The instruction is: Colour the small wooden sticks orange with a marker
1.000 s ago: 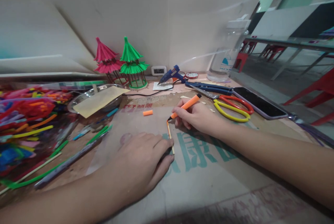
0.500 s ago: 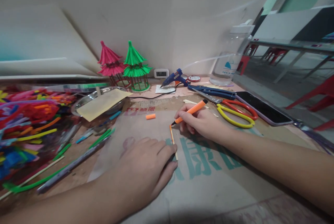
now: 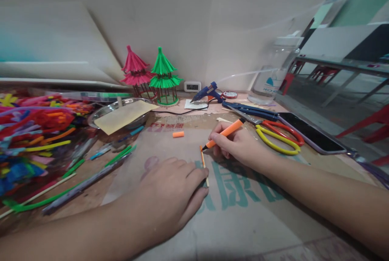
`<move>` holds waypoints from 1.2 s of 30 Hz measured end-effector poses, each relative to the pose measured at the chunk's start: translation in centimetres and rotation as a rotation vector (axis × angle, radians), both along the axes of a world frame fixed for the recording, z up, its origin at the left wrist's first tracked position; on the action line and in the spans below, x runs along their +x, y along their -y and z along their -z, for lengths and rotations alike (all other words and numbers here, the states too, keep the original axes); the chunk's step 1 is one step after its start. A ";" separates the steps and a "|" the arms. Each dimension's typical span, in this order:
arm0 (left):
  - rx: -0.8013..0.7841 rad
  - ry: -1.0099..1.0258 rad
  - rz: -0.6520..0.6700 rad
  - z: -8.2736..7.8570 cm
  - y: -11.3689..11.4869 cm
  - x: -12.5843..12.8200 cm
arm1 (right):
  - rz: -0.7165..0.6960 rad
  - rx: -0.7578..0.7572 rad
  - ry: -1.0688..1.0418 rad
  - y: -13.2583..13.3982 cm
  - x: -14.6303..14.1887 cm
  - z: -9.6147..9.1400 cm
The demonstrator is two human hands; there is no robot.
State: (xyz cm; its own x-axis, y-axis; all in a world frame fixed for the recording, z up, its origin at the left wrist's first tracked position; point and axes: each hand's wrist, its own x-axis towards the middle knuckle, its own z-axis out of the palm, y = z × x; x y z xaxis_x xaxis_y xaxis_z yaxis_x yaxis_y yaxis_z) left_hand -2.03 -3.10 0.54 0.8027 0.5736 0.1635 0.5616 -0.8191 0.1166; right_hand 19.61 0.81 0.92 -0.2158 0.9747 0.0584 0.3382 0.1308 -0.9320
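Note:
My right hand (image 3: 235,144) grips an orange marker (image 3: 225,132), its tip touching the far end of a thin wooden stick (image 3: 204,163) that is partly coloured orange. My left hand (image 3: 170,196) lies palm down on the cardboard sheet (image 3: 243,208), fingertips pressing the near end of the stick. The marker's orange cap (image 3: 178,134) lies loose on the cardboard a little beyond the stick.
A heap of coloured pipe cleaners (image 3: 33,139) fills the left side, with green sticks (image 3: 118,156) and pens beside a metal bowl (image 3: 121,113). Pink (image 3: 136,73) and green (image 3: 164,75) paper pagodas, a glue gun (image 3: 206,92), scissors (image 3: 278,133), a phone (image 3: 313,132) and a plastic jar (image 3: 273,76) stand behind.
The view has drifted slightly so everything sits a bit further right in frame. Both hands keep their hold, the marker tip staying at the stick's far end.

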 end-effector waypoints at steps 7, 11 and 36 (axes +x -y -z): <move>0.043 0.010 0.023 -0.2 0.1 0.0 | -0.002 0.006 0.017 -0.2 0.2 0.4; 0.055 0.016 0.031 -0.2 0.1 0.0 | -0.016 0.021 0.032 -0.3 0.2 0.6; 0.100 0.013 0.066 -0.2 0.2 0.0 | -0.103 -0.076 0.012 0.0 0.5 0.3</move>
State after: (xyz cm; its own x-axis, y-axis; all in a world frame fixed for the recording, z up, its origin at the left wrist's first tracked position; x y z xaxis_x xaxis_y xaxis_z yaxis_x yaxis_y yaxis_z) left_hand -1.98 -3.30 0.77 0.8356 0.4998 0.2277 0.5051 -0.8622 0.0390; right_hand 20.08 0.85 0.58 -0.3148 0.9490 -0.0180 0.3378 0.0943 -0.9365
